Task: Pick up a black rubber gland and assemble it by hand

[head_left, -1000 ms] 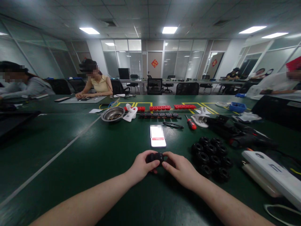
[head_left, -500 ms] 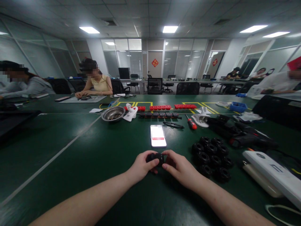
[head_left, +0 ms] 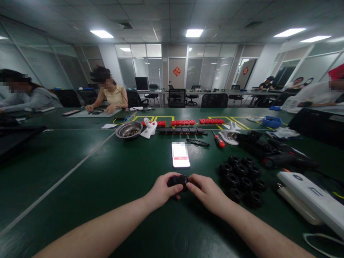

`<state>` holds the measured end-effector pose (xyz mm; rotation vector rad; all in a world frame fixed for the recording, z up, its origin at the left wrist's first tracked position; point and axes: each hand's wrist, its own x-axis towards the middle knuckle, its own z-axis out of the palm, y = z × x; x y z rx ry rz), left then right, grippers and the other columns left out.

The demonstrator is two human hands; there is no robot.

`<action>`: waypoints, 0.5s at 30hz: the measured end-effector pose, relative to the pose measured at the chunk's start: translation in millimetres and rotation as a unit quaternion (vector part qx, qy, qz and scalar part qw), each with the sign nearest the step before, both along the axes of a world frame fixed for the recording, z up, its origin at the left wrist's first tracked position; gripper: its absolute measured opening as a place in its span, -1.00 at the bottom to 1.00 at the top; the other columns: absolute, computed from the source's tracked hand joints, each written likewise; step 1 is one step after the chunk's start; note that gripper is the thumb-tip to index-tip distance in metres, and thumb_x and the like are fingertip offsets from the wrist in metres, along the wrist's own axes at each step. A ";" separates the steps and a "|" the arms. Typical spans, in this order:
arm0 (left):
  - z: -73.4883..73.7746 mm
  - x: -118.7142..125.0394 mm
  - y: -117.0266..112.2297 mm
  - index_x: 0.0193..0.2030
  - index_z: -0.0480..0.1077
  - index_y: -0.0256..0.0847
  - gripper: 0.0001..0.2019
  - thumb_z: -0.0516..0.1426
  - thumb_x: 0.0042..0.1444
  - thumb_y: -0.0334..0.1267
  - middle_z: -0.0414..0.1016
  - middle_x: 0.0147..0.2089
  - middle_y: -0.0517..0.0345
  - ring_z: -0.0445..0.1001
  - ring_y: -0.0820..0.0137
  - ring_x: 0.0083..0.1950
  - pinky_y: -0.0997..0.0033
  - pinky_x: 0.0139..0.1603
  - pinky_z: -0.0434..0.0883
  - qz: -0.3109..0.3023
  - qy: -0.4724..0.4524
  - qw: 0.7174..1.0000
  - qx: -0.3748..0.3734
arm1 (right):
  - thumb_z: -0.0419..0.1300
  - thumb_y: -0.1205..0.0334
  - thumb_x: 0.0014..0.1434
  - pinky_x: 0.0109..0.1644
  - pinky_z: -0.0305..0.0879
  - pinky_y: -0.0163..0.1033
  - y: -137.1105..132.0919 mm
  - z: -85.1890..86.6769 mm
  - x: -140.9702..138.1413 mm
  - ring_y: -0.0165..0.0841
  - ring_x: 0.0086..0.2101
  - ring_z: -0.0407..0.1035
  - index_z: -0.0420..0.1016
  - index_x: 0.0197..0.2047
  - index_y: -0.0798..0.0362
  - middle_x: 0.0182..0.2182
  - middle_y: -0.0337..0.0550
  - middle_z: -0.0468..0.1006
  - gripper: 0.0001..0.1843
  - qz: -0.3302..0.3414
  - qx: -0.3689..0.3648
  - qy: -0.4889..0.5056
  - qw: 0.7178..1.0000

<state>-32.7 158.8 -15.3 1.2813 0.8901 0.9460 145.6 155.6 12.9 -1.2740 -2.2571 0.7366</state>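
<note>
A black, ribbed wheel is held just above the green table, in front of the phone. My left hand wraps round it, thumb along the near side and fingers behind. At its right end, the thumb and fingertips of my right hand close on the edge. Part of the wheel is hidden by my fingers. To the right of my right hand lies a cluster of several black wheels with round centres. A lit phone lies flat beyond my hands.
Farther back are a metal bowl with small pieces, a red-handled screwdriver, red trays, a black strip of parts and glasses. A white device lies at right. Co-workers sit around the room.
My right fingertips have closed in on the wheel's right end, and the wheel looks slightly turned. My left hand keeps its hold. A co-worker's hands at back left have moved apart.
</note>
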 end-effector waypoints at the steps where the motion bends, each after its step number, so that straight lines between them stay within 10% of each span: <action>1: -1.5 -0.6 0.9 -0.16 0.29 -0.33 -0.50 0.23 -0.20 -0.06 0.38 -0.32 0.10 0.41 0.50 -0.54 0.48 -0.54 0.36 -0.003 0.001 1.000 0.001 | 0.02 0.19 0.14 -0.40 0.14 -0.34 -0.1 0.0 0.5 -0.38 -0.45 0.29 0.36 -0.34 0.08 -0.47 -0.20 0.43 -0.83 0.002 -0.001 0.005 1.000; 9: -1.6 -1.7 0.2 -0.20 0.30 -0.32 -0.61 0.21 -0.12 -0.12 0.35 -0.35 0.16 0.38 0.54 -0.55 0.53 -0.57 0.35 0.008 0.011 1.000 0.004 | 0.08 0.22 0.09 -0.39 0.15 -0.33 -4.4 6.4 2.5 -0.38 -0.45 0.30 0.29 -0.09 0.02 -0.43 -0.23 0.44 -0.72 0.022 0.007 0.000 1.000; 15: 4.1 0.8 -2.6 -0.17 0.28 -0.31 -0.59 0.24 -0.18 -0.21 0.35 -0.28 0.13 0.38 0.55 -0.55 0.52 -0.56 0.35 0.019 0.010 1.000 -0.010 | -0.07 0.10 0.20 -0.39 0.13 -0.33 -0.7 5.7 1.4 -0.36 -0.42 0.31 0.38 -0.30 0.05 -0.45 -0.19 0.45 -0.72 -0.013 0.001 -0.010 1.000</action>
